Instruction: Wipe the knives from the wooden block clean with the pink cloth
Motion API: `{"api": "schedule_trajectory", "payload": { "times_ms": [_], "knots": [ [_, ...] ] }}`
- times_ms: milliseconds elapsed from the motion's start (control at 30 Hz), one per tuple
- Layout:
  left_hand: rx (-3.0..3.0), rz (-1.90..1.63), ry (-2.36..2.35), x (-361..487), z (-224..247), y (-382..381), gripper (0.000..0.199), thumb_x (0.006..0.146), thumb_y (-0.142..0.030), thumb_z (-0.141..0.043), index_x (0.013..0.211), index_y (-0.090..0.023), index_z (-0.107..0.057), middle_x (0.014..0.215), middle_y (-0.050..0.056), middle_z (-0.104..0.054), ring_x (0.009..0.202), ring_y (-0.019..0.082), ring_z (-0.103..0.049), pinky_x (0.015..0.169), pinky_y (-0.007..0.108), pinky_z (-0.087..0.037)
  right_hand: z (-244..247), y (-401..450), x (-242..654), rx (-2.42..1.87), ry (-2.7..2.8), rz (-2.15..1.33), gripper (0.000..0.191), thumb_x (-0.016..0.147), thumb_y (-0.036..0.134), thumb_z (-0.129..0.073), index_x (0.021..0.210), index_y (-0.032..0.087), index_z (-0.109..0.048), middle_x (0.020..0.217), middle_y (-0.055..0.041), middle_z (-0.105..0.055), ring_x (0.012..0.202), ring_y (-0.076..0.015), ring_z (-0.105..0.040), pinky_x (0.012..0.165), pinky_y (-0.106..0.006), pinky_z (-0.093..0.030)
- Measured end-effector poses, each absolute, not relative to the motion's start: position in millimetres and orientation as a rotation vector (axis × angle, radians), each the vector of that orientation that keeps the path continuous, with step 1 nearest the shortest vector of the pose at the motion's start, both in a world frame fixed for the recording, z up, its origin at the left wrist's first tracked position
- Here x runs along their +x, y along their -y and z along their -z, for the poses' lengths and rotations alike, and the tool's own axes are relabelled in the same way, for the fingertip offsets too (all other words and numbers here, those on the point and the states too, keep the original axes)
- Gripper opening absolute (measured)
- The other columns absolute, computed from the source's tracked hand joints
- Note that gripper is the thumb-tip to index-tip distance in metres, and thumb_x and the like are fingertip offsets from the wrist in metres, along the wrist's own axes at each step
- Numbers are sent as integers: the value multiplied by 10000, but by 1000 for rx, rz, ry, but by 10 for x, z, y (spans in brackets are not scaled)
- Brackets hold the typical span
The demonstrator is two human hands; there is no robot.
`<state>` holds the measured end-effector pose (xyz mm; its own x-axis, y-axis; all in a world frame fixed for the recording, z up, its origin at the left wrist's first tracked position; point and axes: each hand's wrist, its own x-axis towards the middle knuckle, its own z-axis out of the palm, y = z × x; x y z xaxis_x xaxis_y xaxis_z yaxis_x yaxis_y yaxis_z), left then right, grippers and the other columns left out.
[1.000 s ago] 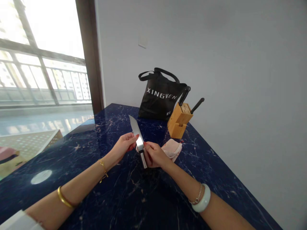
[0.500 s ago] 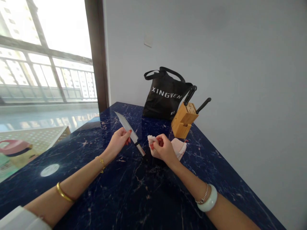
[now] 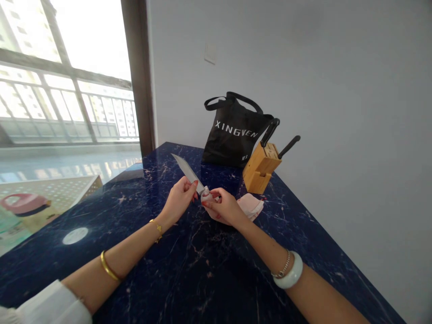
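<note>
**The left hand (image 3: pixel 180 201) holds the knife (image 3: pixel 187 172), and the right hand (image 3: pixel 225 207) brings the cloth (image 3: pixel 249 206) to its blade (image 3: pixel 192 177)**

At the far left is the bright window (image 3: pixel 67 90), and the white sleeve (image 3: pixel 43 301) lies at the edge of the dark blue marble counter (image 3: pixel 84 265). The left hand is closed around the lower end of the knife. Its handle is hidden behind the fingers and the cloth, so I cannot see it well. The blade points up and away, tilted to the left, and it is above the counter without touching it.

The right hand is closed on a fold of the cloth and presses this fold at the base of the blade. More pale pink cloth lies on the counter just to the right, and I cannot tell if it is one piece or two. As far as the pictures show, the cloth is only at the base, and the long part up to the tip has no cloth on it. Half a second earlier the right hand was apart from the knife; now the two hands meet there.

Further right, the black bag (image 3: pixel 234 135) stands behind the wooden knife block (image 3: pixel 261 169), which holds two black handles (image 3: pixel 289 146).
</note>
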<state>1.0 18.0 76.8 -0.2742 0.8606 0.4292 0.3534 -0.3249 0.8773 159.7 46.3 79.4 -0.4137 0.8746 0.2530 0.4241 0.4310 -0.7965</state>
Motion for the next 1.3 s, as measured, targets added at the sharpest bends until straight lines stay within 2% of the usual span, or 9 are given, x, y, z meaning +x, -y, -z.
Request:
{"api": "schedule_trajectory", "payload": {
  "times_ms": [167, 400, 700, 767, 867, 967, 1067, 1167, 1300],
  "knots": [
    [1514, -1671, -1470, 54, -769, -142, 267, 752, -433, -493, 652, -190, -449, 481, -40, -552, 413, 92, -492, 440, 195, -362, -823, -511, 1505, -1099, 2209, -768, 279, 671, 397, -606, 839, 176, -625, 731, -18, -621, 643, -151, -550, 531, -226, -355],
    [1390, -1693, -1501, 15, -717, -126, 238, 737, -397, -511, 664, -174, -474, 471, -30, -554, 376, 98, -496, 367, 193, -379, -649, -379, 1495, -1118, 2348, -225, 199, 747, 301, -536, 887, 164, -574, 844, -64, -571, 809, -174, -516, 682, -257, -364],
    [1349, -1654, -1515, -5, -739, -162, 250, 725, -403, -521, 677, -160, -485, 478, -16, -562, 371, 100, -494, 348, 192, -364, -563, -302, 1526, -1127, 2373, 23, 145, 745, 239, -522, 869, 167, -547, 862, -81, -554, 847, -202, -490, 722, -296, -377],
    [1369, -1600, -1470, -14, -781, -156, 276, 721, -429, -528, 677, -160, -479, 487, -17, -559, 389, 97, -494, 377, 197, -376, -579, -362, 1551, -1076, 2370, -89, 160, 743, 248, -524, 880, 170, -553, 864, -67, -560, 842, -190, -496, 716, -282, -374],
    [1340, -1513, -1427, -55, -792, -163, 329, 672, -461, -588, 726, -147, -504, 598, 5, -591, 503, 106, -532, 464, 212, -408, -630, -490, 1649, -966, 2362, -445, 183, 760, 286, -511, 892, 171, -566, 833, -35, -572, 770, -158, -511, 670, -253, -369],
    [1223, -1506, -1338, -93, -765, -180, 427, 629, -441, -647, 915, -144, -535, 882, 60, -618, 717, 132, -569, 571, 220, -418, -714, -606, 1772, -815, 2312, -846, 208, 774, 329, -500, 865, 156, -571, 764, -7, -569, 678, -124, -499, 613, -226, -359],
    [1202, -1491, -1020, -94, -785, -185, 495, 673, -360, -646, 1109, -186, -489, 1122, 82, -552, 935, 151, -539, 695, 220, -407, -798, -657, 1866, -703, 2253, -1194, 251, 753, 384, -526, 806, 142, -565, 680, 17, -535, 601, -95, -461, 552, -202, -343],
    [1265, -1443, -793, -63, -844, -183, 470, 709, -288, -629, 1147, -186, -490, 1077, 80, -587, 985, 155, -525, 753, 222, -391, -845, -639, 1931, -684, 2237, -1434, 309, 722, 435, -554, 800, 136, -561, 648, 25, -515, 545, -72, -425, 483, -179, -324],
    [1278, -1444, -817, -24, -855, -182, 234, 677, -272, -659, 865, -135, -630, 787, 44, -659, 744, 133, -587, 703, 240, -415, -848, -581, 1994, -725, 2281, -1646, 385, 710, 484, -550, 910, 155, -551, 676, 19, -524, 484, -56, -402, 368, -150, -278]
  ]
}}
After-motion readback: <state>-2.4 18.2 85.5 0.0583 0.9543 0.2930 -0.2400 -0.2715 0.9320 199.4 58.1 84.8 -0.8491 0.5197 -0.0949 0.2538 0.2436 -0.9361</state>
